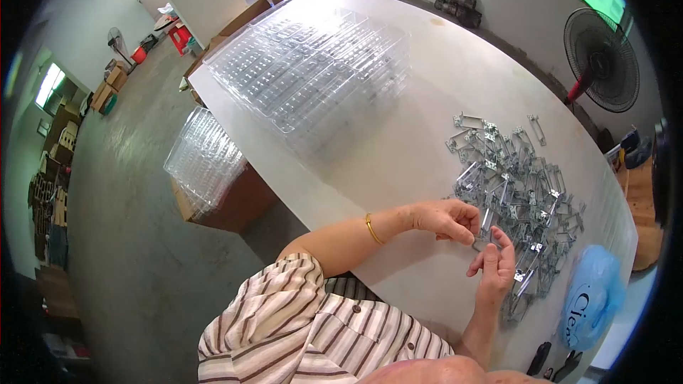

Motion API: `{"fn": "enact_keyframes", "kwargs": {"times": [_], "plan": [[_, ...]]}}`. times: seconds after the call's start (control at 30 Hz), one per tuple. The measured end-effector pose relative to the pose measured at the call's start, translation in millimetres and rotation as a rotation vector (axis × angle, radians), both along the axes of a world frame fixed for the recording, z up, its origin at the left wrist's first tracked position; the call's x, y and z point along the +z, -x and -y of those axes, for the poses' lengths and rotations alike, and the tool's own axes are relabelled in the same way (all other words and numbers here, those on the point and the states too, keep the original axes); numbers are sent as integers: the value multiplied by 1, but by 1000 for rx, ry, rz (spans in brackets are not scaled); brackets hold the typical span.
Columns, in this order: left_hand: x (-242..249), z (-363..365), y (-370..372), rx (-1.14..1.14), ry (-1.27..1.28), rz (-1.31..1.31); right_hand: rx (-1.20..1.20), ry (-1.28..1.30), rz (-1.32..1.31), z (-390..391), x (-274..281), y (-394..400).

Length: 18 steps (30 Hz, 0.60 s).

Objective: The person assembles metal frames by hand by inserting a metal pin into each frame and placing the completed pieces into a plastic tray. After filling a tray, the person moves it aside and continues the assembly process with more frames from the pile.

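Note:
Over the near edge of a pile of small metal brackets (pixel 512 199), both my hands are close together. My left hand (pixel 445 219), with a gold bangle on the wrist, is closed in a pinch at one end of a thin metal bracket (pixel 484 244). Facing it, my right hand (pixel 496 267) has its thumb and fingers bent around the other end of the same piece. The fingers partly hide the bracket, so its exact shape is hard to see. Loose brackets lie tangled right beside the right hand.
Stacked clear plastic trays (pixel 306 64) cover the far left of the white table (pixel 427 71). More trays (pixel 206 156) sit on a cardboard box (pixel 245 199) beside it. At right are a blue plastic bag (pixel 592 299) and a black fan (pixel 601 60).

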<state>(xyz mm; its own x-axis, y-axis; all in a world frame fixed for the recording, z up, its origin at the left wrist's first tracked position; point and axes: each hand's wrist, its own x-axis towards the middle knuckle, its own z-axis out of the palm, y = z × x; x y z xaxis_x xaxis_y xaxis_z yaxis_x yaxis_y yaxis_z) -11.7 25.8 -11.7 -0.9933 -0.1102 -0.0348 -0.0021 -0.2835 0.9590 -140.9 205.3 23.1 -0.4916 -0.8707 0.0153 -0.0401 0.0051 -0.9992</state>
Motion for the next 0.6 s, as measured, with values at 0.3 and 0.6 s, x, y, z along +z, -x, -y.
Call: {"fn": "enact_keyframes", "kwargs": {"times": [0.3, 0.6], "plan": [[-3, -2, 1, 16, 25, 28, 39, -1, 172, -1, -7, 4], [-6, -1, 3, 31, 75, 79, 87, 33, 381, -3, -24, 15]]}}
